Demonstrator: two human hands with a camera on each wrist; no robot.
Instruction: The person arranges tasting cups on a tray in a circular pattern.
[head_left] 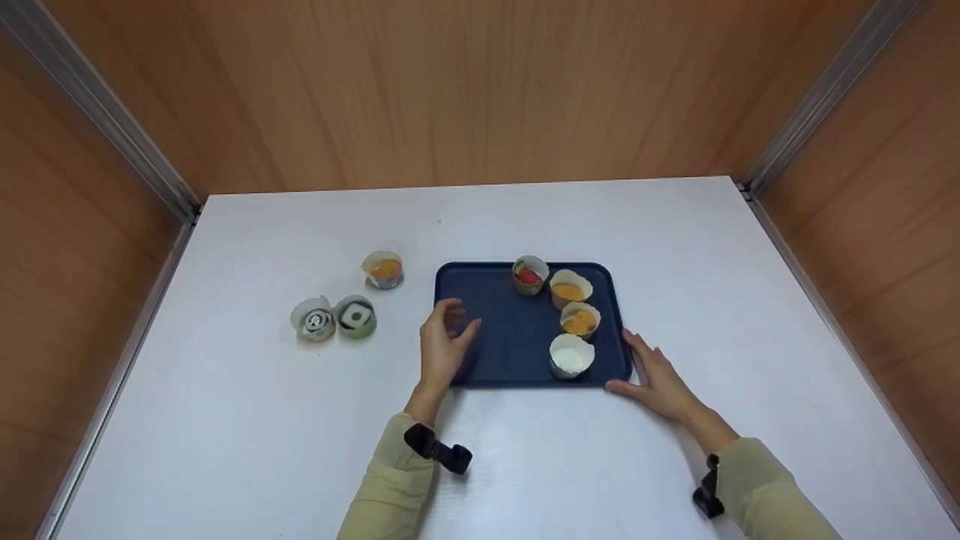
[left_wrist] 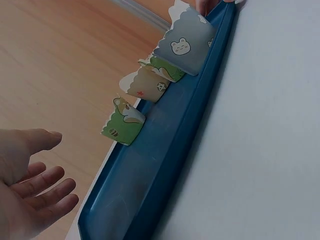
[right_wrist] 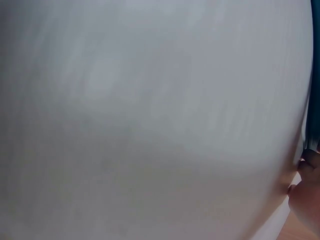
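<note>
A dark blue tray lies on the white table. My left hand is over its left edge, fingers relaxed and apart from the thumb, holding nothing. At the tray's front right corner my right hand touches the rim with fingers extended and thumb spread. On the tray stand several paper cups: one with something red at the back, an orange-filled cup, another orange-filled cup, and a white-lined cup in front. In the left wrist view, a bear-print cup stands nearest the right hand.
Left of the tray are three more paper cups on the table: one with orange contents, one with a black-and-white piece and one with a pale square piece. Wooden panels enclose the table at the back and sides.
</note>
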